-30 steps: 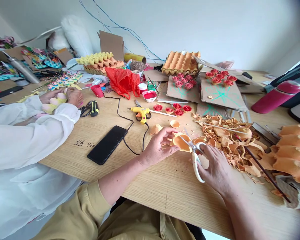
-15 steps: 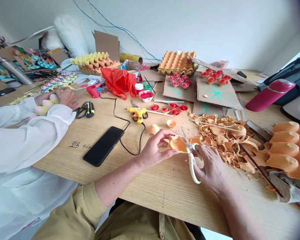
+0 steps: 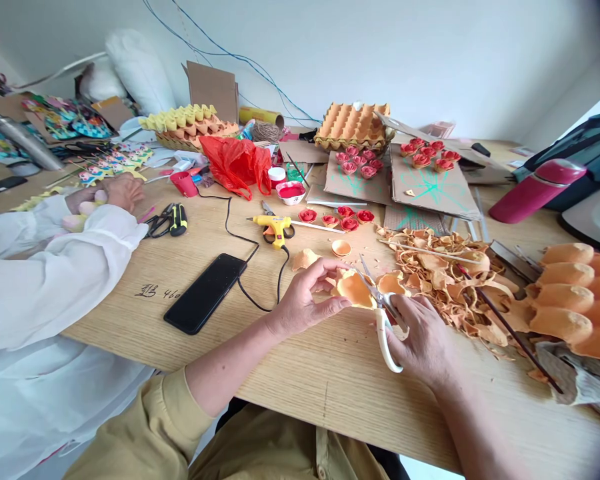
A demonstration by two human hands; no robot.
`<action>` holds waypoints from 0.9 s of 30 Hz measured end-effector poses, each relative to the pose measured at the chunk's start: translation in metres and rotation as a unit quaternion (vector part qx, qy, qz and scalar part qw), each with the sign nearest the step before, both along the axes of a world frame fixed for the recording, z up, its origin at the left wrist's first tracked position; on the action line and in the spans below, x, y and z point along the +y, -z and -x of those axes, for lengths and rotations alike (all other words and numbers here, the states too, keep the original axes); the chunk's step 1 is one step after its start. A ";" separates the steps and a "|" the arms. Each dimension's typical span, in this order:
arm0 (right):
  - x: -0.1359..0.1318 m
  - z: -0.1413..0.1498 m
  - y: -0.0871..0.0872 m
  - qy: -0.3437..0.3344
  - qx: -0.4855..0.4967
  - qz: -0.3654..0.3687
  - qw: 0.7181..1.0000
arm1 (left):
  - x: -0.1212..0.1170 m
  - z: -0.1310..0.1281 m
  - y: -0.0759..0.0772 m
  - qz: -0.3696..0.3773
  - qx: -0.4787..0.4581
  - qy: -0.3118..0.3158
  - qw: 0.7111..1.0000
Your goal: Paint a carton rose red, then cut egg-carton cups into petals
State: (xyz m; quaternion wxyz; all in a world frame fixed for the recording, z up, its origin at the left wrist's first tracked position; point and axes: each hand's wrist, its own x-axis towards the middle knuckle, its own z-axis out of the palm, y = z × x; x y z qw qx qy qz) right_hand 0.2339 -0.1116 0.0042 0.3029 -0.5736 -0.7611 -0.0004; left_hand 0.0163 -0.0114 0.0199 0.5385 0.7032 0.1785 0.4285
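wooden table (image 3: 330,380); two hands (image 3: 305,300), one scissors (image 3: 383,313), one orange cup (image 3: 353,288)

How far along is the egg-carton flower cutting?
Done: red painted flowers lie by the glue gun, more sit on the cardboard sheets, and a heap of orange offcuts has piled up. In hand: the left hand holds an orange cup piece while the right hand works white-handled scissors into it. Left: the uncut orange carton at the right, plus the unpainted cut cups.
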 end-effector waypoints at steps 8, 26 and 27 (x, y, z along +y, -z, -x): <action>-0.001 0.002 -0.001 -0.011 0.001 -0.015 1.000 | 0.003 0.001 0.002 0.012 -0.013 -0.024 1.000; 0.002 0.005 0.002 -0.004 0.020 0.061 0.998 | 0.005 0.000 -0.001 0.012 0.041 0.014 0.999; 0.002 0.006 0.002 -0.004 0.022 0.060 0.998 | 0.005 0.000 0.000 0.033 0.032 0.021 0.999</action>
